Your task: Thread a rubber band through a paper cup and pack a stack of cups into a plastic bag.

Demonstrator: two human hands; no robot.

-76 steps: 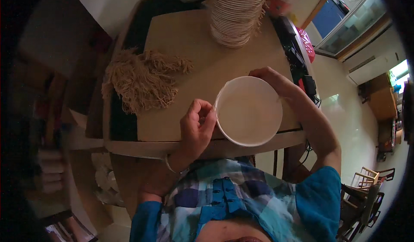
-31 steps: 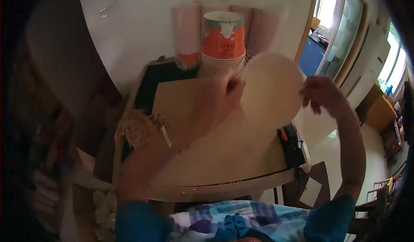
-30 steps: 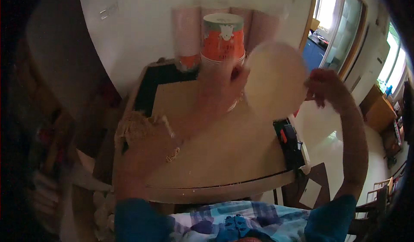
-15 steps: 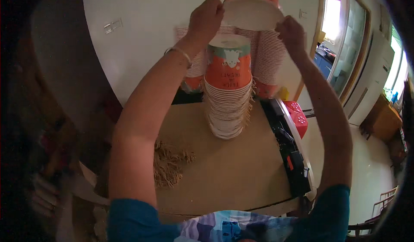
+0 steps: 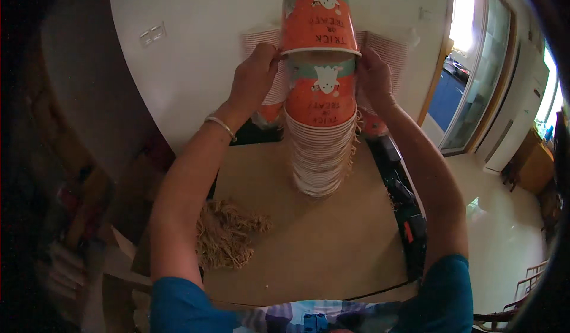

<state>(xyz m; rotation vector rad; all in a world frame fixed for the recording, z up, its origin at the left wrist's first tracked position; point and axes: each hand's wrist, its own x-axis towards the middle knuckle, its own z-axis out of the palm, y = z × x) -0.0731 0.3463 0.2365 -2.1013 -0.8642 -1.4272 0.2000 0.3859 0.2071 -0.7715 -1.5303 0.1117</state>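
An orange paper bucket with a green band and a white ghost figure is upside down between my hands. My left hand pinches its white rim at the left, and my right hand grips the rim at the right. Its open mouth sits just over the top of a tall stack of upside-down paper buckets. The top bucket of that stack shows the same orange print, and only white rims show below it. Tan rope strands hang along the stack's right side.
A pile of tan rope pieces lies on the brown tabletop at the left. More bucket stacks stand behind, against the white wall. Dark boxy objects line the table's right edge. A glass sliding door is at far right.
Both hands have come down with the bucket, from well above the stack to just over its top. The bucket has tilted from showing its inside to mouth-down.
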